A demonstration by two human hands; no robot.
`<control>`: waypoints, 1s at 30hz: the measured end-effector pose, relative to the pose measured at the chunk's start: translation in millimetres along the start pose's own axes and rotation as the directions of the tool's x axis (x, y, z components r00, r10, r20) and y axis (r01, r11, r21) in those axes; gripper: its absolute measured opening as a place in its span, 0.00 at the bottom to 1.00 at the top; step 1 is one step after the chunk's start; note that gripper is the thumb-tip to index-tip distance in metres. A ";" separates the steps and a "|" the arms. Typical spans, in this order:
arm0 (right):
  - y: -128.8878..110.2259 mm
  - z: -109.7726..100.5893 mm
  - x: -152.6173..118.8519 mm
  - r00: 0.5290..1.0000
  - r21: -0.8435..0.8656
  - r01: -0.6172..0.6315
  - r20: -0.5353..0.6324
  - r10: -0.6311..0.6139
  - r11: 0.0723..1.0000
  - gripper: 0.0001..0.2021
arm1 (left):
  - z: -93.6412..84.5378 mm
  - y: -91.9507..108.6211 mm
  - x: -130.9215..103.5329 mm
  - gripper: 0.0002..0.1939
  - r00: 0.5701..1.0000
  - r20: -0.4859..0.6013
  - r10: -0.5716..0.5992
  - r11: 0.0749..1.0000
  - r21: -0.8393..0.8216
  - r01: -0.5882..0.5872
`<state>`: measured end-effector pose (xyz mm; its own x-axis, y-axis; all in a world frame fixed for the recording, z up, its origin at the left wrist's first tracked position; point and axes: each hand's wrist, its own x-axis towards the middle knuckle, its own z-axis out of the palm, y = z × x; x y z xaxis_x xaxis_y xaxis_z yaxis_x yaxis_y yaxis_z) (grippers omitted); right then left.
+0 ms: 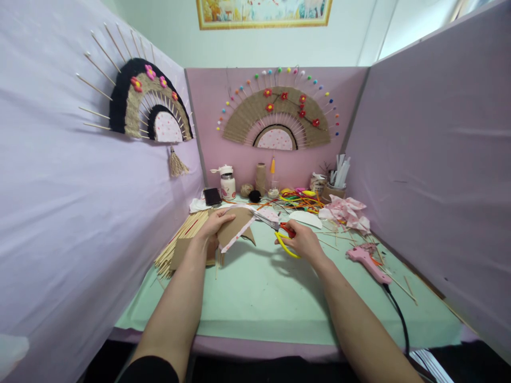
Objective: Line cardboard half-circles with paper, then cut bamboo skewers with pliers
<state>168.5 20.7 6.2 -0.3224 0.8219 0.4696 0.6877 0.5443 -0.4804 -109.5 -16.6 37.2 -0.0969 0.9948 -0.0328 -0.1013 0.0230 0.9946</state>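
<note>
My left hand (216,222) grips a brown cardboard piece (236,222) by its left side, thumb on top. Pink dotted paper (236,237) borders the cardboard along its lower right edge, and a pale strip runs along the top. In my right hand (300,238) are scissors (284,246) with yellow and red handles, my fingers in the loops. Their blades point left and reach the upper right edge of the piece. Whether the blades are apart is too small to tell. A dotted scrap (269,214) lies behind the blades.
Bamboo sticks (175,242) lie at the left, under another cardboard piece (180,254). A pink glue gun (369,263) with a black cord rests at the right. Behind it is crumpled dotted paper (346,213). A white half-disc (305,219), colored pipe cleaners (301,202) and a bottle (228,186) stand farther back.
</note>
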 end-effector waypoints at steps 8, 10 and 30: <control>3.6 1.4 -0.1 1.000 0.002 -0.006 -0.004 0.006 1.000 0.21 | -1.4 -4.3 2.6 0.25 1.000 -0.003 0.006 1.000 0.012 -0.006; 3.5 1.9 0.1 1.000 0.008 -0.018 0.001 0.018 1.000 0.20 | -1.2 -3.1 2.5 0.25 1.000 -0.011 -0.001 1.000 0.026 0.001; 2.5 3.7 1.1 0.999 0.060 0.034 0.003 -0.034 0.998 0.20 | -0.3 0.7 0.2 0.27 0.998 0.069 -0.011 0.998 0.069 0.006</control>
<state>167.5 23.6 2.7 -0.3474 0.8035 0.4834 0.6363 0.5806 -0.5080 -109.9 -16.4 37.8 -0.0276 0.9989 -0.0366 -0.0329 0.0357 0.9988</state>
